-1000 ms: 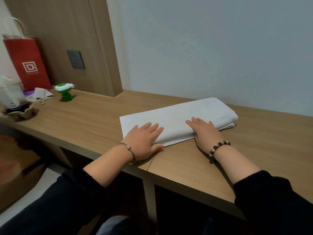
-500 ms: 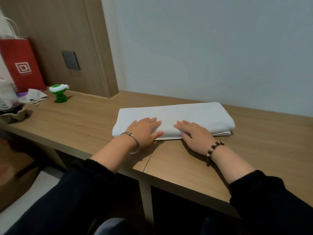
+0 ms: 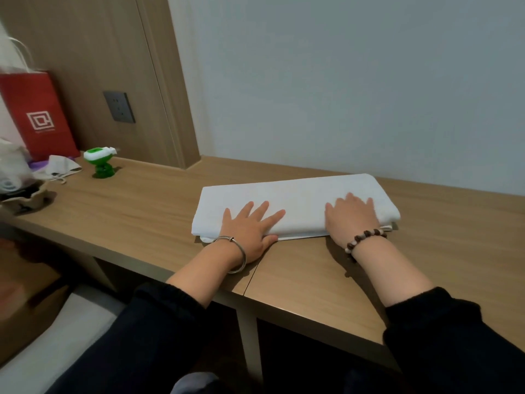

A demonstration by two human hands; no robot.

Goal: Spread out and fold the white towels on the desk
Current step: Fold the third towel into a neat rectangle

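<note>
Soft white towel [image 3: 298, 194], folded into a long smooth rectangle, on the wood-grain desk [image 3: 142, 206] near the wall [image 3: 341, 95]. Pressed flat by left hand [image 3: 247, 228] and right hand [image 3: 352, 220], fingers straight, spread, gripping nothing.

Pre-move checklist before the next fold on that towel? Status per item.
1. Left hand and right hand flat on the white towel, fingers straight: ok.
2. Towel folded into a long strip, top surface smooth: ok.
3. Near edges aligned: not ok, a lower layer peeks out along the front.
4. Towel wholly on the desk, none overhanging: ok.
5. Green object well apart from the towel: ok.
6. Creases in the hidden layers: cannot tell.
</note>
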